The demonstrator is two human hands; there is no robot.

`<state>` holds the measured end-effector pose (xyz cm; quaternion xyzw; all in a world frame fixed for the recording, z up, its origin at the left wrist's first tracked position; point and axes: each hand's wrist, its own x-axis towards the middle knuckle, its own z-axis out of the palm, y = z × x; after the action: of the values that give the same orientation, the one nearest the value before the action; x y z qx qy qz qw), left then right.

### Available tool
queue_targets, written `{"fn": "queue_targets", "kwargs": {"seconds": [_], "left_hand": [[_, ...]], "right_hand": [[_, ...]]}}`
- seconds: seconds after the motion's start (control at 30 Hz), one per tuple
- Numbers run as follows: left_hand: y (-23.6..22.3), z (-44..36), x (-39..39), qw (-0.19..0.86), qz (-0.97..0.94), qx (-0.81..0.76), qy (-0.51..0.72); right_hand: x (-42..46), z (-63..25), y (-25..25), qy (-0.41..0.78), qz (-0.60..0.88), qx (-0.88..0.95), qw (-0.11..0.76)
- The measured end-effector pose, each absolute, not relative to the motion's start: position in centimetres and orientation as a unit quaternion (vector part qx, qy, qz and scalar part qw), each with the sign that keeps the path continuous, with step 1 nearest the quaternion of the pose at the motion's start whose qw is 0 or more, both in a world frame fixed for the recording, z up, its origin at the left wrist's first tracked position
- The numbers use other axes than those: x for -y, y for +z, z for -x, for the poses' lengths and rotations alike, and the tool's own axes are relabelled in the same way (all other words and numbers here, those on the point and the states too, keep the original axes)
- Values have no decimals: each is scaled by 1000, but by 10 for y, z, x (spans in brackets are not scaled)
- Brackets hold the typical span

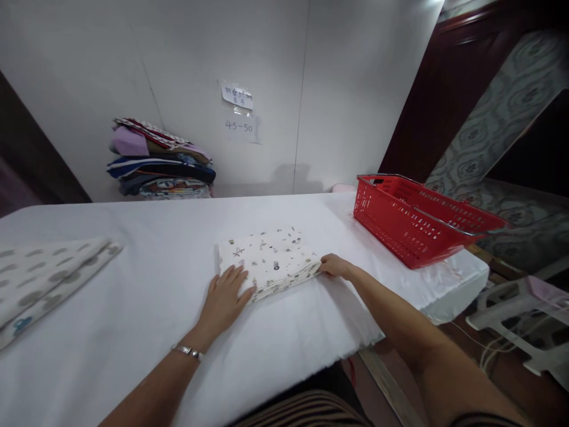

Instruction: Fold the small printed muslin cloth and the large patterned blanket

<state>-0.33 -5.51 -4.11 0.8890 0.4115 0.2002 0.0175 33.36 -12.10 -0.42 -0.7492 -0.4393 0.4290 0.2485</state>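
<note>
Head view: the folded cloth (271, 249) lies flat on the white table (151, 284) in front of you, layers stacked along its near edge. A spotted cloth (48, 273) is well apart to the left; the red basket (400, 228) stands to the right.

Handling, my judgement: press lightly with your left palm so the top layer does not creep, and take all layers together at the right corner, or the edges will likely go uneven. Smooth outward rather than drag; thin fabric should wrinkle easily.

Fingers: your left hand (224, 299) rests on the near left corner, fingers slightly spread, thumb well out along the near edge, gripping nothing. Your right hand (335, 266) touches the right end, fingers curled narrow; the thumb is hidden, so I cannot tell whether it pinches the layers.
</note>
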Motion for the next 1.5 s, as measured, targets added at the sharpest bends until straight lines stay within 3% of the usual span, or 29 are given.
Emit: {"fn": "queue_targets", "kwargs": {"seconds": [0.57, 0.67, 0.83, 1.17, 1.33, 1.5], "left_hand": [[-44, 3, 54, 6, -890, -398, 224], [-43, 4, 55, 5, -888, -400, 225], [-39, 6, 60, 12, -886, -417, 204], [-38, 10, 63, 55, -887, -419, 186], [-31, 12, 69, 36, -894, -385, 224], [-22, 5, 78, 37, -905, -334, 262]], "right_hand": [[124, -323, 7, 356, 765, 446, 299], [119, -320, 2, 346, 765, 462, 286], [118, -323, -17, 352, 744, 459, 336], [122, -326, -26, 246, 784, 491, 290], [132, -302, -18, 30, 660, 676, 328], [134, -276, -18, 48, 534, 780, 323]]}}
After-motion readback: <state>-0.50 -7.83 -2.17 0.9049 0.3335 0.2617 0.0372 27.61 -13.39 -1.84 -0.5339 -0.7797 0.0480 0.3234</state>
